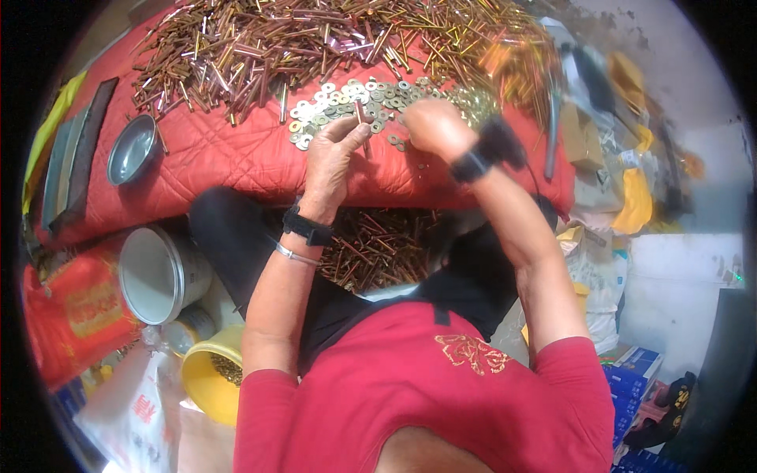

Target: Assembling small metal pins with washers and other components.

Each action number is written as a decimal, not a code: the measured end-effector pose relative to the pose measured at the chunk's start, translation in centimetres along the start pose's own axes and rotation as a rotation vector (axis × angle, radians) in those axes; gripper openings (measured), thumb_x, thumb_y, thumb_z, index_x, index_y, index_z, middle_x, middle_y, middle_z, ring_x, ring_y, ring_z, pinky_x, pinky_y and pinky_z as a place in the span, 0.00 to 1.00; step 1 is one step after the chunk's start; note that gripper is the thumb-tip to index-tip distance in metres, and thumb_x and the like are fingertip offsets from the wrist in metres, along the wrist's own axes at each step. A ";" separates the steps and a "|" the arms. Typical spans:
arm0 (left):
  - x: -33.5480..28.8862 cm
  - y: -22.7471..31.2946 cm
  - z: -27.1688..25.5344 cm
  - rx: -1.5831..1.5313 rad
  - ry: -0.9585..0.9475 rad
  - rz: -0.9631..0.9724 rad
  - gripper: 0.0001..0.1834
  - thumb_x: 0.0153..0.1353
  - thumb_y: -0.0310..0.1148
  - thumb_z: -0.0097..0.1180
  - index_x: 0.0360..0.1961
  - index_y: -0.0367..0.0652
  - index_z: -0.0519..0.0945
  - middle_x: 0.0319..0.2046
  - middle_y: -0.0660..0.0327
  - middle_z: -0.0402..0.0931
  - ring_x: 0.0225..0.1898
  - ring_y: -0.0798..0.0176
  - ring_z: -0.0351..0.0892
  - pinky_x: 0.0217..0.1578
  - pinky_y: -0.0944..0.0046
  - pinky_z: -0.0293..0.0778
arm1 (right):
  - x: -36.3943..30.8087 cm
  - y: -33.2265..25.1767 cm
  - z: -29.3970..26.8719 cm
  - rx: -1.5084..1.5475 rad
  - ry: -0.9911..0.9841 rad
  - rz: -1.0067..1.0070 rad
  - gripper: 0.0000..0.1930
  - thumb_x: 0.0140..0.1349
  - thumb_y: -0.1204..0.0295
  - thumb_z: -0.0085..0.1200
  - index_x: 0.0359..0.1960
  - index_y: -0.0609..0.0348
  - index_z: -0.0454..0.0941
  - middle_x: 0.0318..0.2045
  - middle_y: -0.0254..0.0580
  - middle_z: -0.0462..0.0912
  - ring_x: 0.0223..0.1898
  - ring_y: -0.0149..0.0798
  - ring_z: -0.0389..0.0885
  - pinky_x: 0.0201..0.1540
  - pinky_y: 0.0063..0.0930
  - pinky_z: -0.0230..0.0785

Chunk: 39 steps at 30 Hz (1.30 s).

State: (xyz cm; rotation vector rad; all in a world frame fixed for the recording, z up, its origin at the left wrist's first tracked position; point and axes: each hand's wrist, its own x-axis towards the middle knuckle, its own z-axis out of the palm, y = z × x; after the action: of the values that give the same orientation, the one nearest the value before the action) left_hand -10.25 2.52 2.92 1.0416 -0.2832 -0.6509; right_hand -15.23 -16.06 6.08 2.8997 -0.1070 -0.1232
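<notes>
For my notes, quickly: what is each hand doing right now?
Left hand: closed on a thin metal rod, held upright.
Right hand: closed in a fist over the washers; contents cannot be told.

Head view, steeply downward, seemingly close.

A red quilted cloth [229, 158] covers the table, stitched in a diamond pattern and sagging over the near edge. Across its far side lies a broad heap of thin metal rods [315, 39], coppery brown on the left and brighter gold toward the right. Just in front of that heap sits a smaller scatter of flat round washers [347, 102], silver and brass, some strewn loose toward the near edge. On the left part of the cloth rests 1 shallow grey metal bowl [132, 148]. Beside it, along the left edge, lies a long dark strip [83, 154].
</notes>
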 end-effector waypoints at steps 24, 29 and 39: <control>0.5 -0.6 -0.8 -0.151 -0.226 -0.184 0.09 0.61 0.32 0.57 0.38 0.38 0.81 0.23 0.73 0.69 0.23 0.78 0.63 0.25 0.76 0.61 | -6.6 -0.8 -3.6 1.173 0.414 0.056 0.12 0.61 0.76 0.54 0.46 0.60 0.80 0.38 0.38 0.84 0.38 0.26 0.79 0.43 0.21 0.71; 0.9 -0.8 -1.3 -0.151 -0.228 -0.181 0.09 0.61 0.32 0.58 0.38 0.38 0.81 0.24 0.72 0.71 0.23 0.78 0.64 0.25 0.76 0.62 | -7.0 -0.3 -3.3 1.271 0.423 0.169 0.11 0.61 0.75 0.54 0.46 0.61 0.80 0.41 0.41 0.84 0.43 0.30 0.81 0.47 0.24 0.71; 0.3 2.1 -1.3 0.506 -0.430 -0.239 0.11 0.59 0.34 0.60 0.36 0.37 0.82 0.24 0.69 0.74 0.26 0.77 0.69 0.27 0.77 0.64 | -8.1 1.1 -3.1 1.236 -0.006 -0.099 0.12 0.60 0.76 0.54 0.45 0.60 0.80 0.36 0.35 0.83 0.38 0.27 0.78 0.42 0.22 0.70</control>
State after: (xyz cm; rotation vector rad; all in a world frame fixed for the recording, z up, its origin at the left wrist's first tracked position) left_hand -8.63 3.97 4.08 1.4256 -0.7333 -1.0544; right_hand -23.02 -15.70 9.94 4.1417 -0.0395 -0.1011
